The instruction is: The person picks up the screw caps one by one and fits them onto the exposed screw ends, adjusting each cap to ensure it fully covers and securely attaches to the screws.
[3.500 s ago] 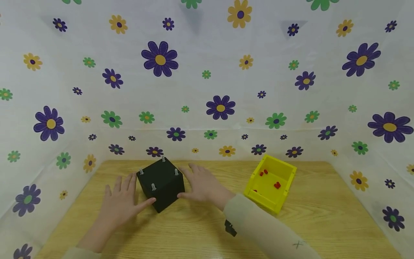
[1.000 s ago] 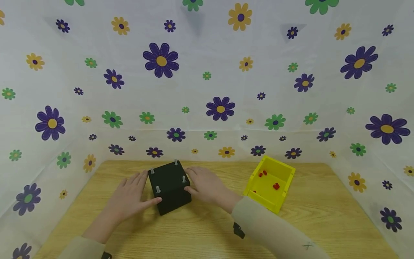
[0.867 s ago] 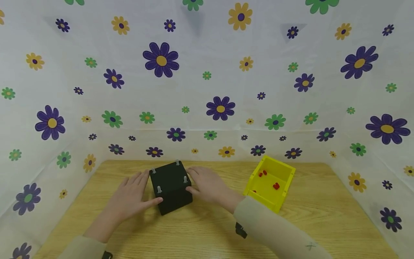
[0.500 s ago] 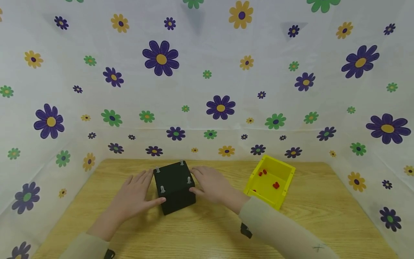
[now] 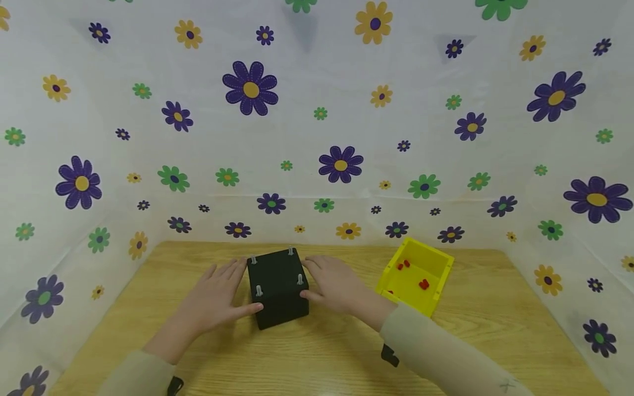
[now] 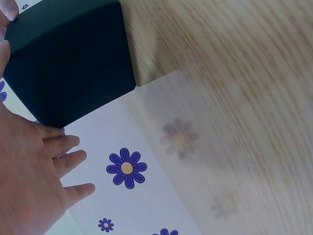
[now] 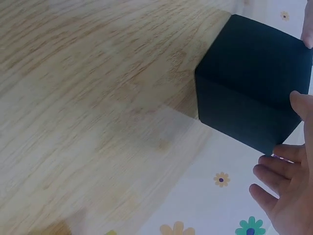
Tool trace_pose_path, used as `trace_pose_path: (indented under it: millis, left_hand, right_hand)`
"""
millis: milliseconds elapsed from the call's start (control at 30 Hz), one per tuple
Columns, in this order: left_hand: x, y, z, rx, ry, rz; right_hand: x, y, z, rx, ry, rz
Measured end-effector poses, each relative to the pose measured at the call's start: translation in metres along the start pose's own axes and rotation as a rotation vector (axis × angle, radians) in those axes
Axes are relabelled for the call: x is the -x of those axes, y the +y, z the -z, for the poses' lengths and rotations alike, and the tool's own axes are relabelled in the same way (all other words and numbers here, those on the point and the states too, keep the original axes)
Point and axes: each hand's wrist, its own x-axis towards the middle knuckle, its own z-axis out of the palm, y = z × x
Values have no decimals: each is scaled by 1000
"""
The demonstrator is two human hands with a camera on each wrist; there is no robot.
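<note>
A black box [image 5: 278, 280] with a small clear peg near each corner of its top stands on the wooden table, turned a little. My left hand [image 5: 215, 302] rests along its left side, the thumb touching the front edge and the straight fingers reaching to the back corner. On the opposite side my right hand [image 5: 342, 286] touches the box, thumb on the front right edge and fingers at the back. In the left wrist view the left hand [image 6: 29, 171] has its fingers spread beside the dark box [image 6: 73, 63]. The right wrist view shows the right hand [image 7: 288, 171] with fingers extended near a lower corner.
A yellow bin [image 5: 441, 286] with several small red pieces [image 5: 424, 284] in it stands at the right, behind my right forearm. A white flower-printed sheet [image 5: 317, 148] hangs around the back and sides of the wooden table [image 5: 317, 357].
Both hands have moved the black box to the right along the table, and it has turned so its front faces me more squarely. The yellow bin has stayed in place.
</note>
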Motion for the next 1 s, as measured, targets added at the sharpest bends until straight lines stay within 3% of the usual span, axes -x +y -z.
trace_pose_path:
  millis: [1000]
  left_hand:
    - [-20, 21, -4, 22, -70, -150]
  right_hand:
    - [45, 12, 8, 19, 30, -52]
